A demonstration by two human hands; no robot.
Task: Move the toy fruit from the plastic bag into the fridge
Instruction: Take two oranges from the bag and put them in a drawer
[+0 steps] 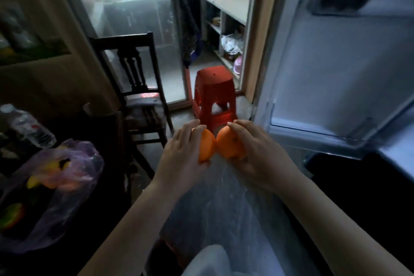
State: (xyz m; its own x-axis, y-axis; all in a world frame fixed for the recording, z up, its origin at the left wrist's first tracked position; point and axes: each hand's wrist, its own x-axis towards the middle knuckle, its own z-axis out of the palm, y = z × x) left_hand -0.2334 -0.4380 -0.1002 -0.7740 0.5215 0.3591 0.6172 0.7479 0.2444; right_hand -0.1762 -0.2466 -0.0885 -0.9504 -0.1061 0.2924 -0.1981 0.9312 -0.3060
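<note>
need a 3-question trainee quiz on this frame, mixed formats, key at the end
1. Fill in: the fridge on the right stands ____ (open/closed).
2. True or false: the left hand grips the left orange, the right hand grips the right orange, and the two oranges touch.
3. Where is the plastic bag?
A) left of both hands, with toy fruit visible inside
B) hanging from the right hand
C) inside the fridge

Key: 1 open; 2 true; 3 A.
</note>
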